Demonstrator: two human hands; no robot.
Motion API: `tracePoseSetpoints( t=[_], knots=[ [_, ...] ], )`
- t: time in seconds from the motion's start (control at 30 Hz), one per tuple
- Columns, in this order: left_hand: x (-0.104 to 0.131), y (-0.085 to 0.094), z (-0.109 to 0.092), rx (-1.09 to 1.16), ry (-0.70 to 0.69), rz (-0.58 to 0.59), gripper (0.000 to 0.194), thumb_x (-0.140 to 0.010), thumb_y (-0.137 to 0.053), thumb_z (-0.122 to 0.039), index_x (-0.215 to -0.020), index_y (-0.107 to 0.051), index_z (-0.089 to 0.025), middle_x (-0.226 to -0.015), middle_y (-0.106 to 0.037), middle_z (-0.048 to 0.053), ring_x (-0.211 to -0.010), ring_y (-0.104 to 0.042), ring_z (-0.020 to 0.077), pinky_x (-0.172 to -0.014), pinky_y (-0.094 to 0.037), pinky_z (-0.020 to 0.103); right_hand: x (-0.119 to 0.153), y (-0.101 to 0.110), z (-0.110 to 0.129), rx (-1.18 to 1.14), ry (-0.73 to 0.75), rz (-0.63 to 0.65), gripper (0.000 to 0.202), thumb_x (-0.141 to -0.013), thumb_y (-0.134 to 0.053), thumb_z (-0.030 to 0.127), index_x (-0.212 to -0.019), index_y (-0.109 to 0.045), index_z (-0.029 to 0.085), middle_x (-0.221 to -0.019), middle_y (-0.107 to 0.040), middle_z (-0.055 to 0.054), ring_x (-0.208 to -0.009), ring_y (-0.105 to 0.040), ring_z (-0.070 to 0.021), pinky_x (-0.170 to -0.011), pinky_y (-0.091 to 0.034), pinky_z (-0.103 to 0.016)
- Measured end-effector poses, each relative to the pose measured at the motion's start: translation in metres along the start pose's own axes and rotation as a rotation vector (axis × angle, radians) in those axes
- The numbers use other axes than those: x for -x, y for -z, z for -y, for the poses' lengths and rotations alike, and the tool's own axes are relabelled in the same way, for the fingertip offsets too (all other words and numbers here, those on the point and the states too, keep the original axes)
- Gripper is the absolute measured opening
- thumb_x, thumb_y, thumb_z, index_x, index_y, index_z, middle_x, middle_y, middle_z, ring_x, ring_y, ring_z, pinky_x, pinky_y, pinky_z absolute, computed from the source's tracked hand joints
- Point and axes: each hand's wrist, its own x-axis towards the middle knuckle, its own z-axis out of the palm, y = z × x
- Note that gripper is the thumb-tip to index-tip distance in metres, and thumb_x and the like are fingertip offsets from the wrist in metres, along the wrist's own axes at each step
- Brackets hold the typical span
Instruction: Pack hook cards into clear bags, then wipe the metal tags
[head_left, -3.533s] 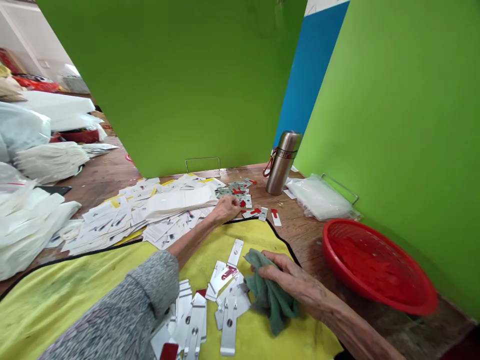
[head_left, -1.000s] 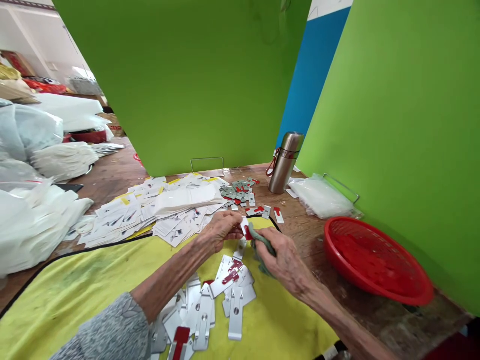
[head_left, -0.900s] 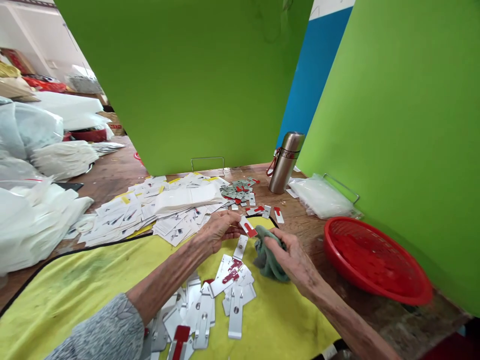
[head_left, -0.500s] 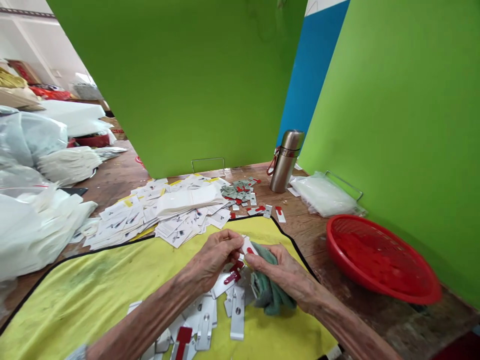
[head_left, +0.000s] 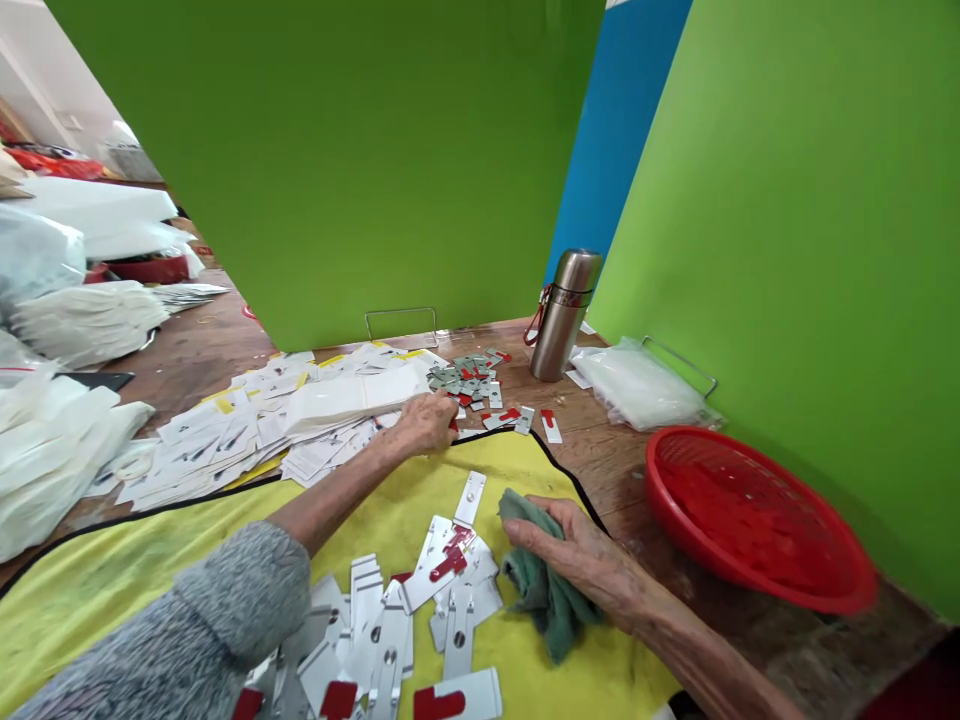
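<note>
My left hand (head_left: 429,422) is stretched forward to the near side of a heap of small grey metal plates with red film (head_left: 469,378). Its fingers are curled, with a bit of red at the fingertips; what they grip is mostly hidden. In my right hand (head_left: 574,545) is a folded green cloth (head_left: 551,605), held between thumb and fingers above the yellow mat (head_left: 615,670). Left of the cloth lies a loose pile of silvery metal plates (head_left: 386,640), some with red film. One plate (head_left: 470,498) sits at the far edge of that pile.
Printed cards (head_left: 210,435) and a banded white stack (head_left: 360,392) lie behind the mat. A steel flask (head_left: 564,315) stands near green panels. At right are a clear plastic bag (head_left: 637,385) and a red basket (head_left: 652,500) with red pieces. White bags (head_left: 60,460) fill the left.
My left hand has left the plate beside my right hand and moved forward to the small-plate heap. My right hand keeps the cloth. The white-and-red plate is no longer in my hands.
</note>
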Motion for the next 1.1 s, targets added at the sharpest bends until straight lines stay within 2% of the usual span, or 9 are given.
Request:
tracePoseSetpoints(
  t=[0.13, 0.3, 0.5, 0.6, 0.7, 0.77, 0.83, 0.97, 1.1],
  knots=[
    [-0.002, 0.005, 0.008, -0.009, -0.040, 0.061, 0.010, -0.064, -0.065, -0.016, -0.073, -0.063, -0.020, -0.089, -0.061, 0.006, -0.080, -0.058, 0.0227, -0.071, -0.041, 0.030, 0.001, 0.002, -0.002, -0.011, -0.012, 0.012, 0.047, -0.073, -0.065, 0.061, -0.071, -0.048, 0.018, -0.060, -0.046, 0.006, -0.049, -0.042, -0.0061, -0.044, -0.039, -0.017],
    [-0.005, 0.003, 0.016, 0.100, -0.080, 0.054, 0.011, -0.060, -0.066, -0.014, -0.066, -0.059, -0.019, -0.082, -0.056, 0.002, -0.069, -0.051, 0.0171, -0.063, -0.039, 0.027, 0.000, 0.004, -0.005, -0.010, -0.008, 0.023, 0.048, -0.073, -0.065, 0.063, -0.073, -0.048, 0.018, -0.061, -0.046, 0.005, -0.050, -0.043, -0.0063, -0.044, -0.039, -0.016],
    [-0.013, 0.007, 0.008, 0.399, -0.066, -0.039, 0.013, -0.064, -0.065, -0.014, -0.060, -0.053, -0.018, -0.069, -0.052, -0.002, -0.066, -0.048, 0.0130, -0.063, -0.038, 0.025, -0.002, 0.004, -0.005, 0.016, -0.006, 0.016, 0.047, -0.075, -0.063, 0.061, -0.071, -0.046, 0.019, -0.060, -0.044, 0.005, -0.050, -0.041, -0.0070, -0.045, -0.038, -0.018],
    [-0.012, 0.013, 0.000, 0.599, 0.003, -0.083, 0.011, -0.071, -0.060, -0.018, -0.066, -0.051, -0.018, -0.062, -0.053, -0.004, -0.059, -0.047, 0.0102, -0.057, -0.037, 0.023, 0.001, 0.005, -0.005, 0.093, 0.012, -0.084, 0.036, -0.078, -0.061, 0.054, -0.075, -0.050, 0.019, -0.064, -0.048, 0.003, -0.056, -0.046, -0.0104, -0.051, -0.040, -0.021],
    [0.002, 0.018, -0.009, 0.772, 0.084, -0.071, 0.007, -0.072, -0.060, -0.017, -0.071, -0.053, -0.017, -0.059, -0.057, -0.004, -0.054, -0.048, 0.0084, -0.054, -0.038, 0.021, 0.004, 0.008, 0.000, 0.206, 0.093, -0.161, 0.021, -0.079, -0.059, 0.040, -0.085, -0.055, 0.021, -0.071, -0.054, 0.002, -0.067, -0.053, -0.0139, -0.060, -0.043, -0.024],
    [0.016, 0.018, -0.017, 0.848, 0.143, -0.021, 0.005, -0.070, -0.062, -0.016, -0.070, -0.058, -0.014, -0.057, -0.060, -0.002, -0.051, -0.049, 0.0078, -0.052, -0.038, 0.021, 0.002, 0.010, 0.009, 0.286, 0.157, -0.168, 0.018, -0.081, -0.053, 0.037, -0.089, -0.055, 0.021, -0.072, -0.055, 0.003, -0.069, -0.055, -0.0150, -0.063, -0.044, -0.025],
    [0.031, 0.015, -0.026, 0.899, 0.204, 0.035, 0.005, -0.068, -0.063, -0.015, -0.064, -0.061, -0.013, -0.054, -0.062, 0.000, -0.048, -0.049, 0.0075, -0.048, -0.035, 0.020, -0.003, 0.008, 0.020, 0.416, 0.244, -0.243, 0.019, -0.086, -0.047, 0.037, -0.090, -0.056, 0.020, -0.073, -0.057, 0.002, -0.070, -0.057, -0.0161, -0.065, -0.045, -0.027],
    [0.050, 0.007, -0.046, 0.998, 0.291, 0.092, 0.012, -0.068, -0.060, -0.012, -0.055, -0.060, -0.013, -0.048, -0.059, -0.001, -0.045, -0.053, 0.0076, -0.045, -0.033, 0.019, -0.017, -0.012, 0.035, 0.833, 0.444, -0.458, 0.032, -0.092, -0.038, 0.030, -0.113, -0.060, 0.020, -0.099, -0.064, -0.008, -0.091, -0.060, -0.0219, -0.079, -0.047, -0.034],
    [0.054, 0.009, -0.048, 1.095, 0.365, 0.033, 0.013, -0.069, -0.060, -0.012, -0.056, -0.060, -0.014, -0.046, -0.057, -0.003, -0.044, -0.051, 0.0057, -0.049, -0.039, 0.018, -0.013, -0.034, 0.021, 1.147, 0.449, -0.479, 0.043, -0.091, -0.041, 0.023, -0.132, -0.050, 0.017, -0.123, -0.059, -0.015, -0.110, -0.054, -0.0309, -0.085, -0.047, -0.043]
  ],
)
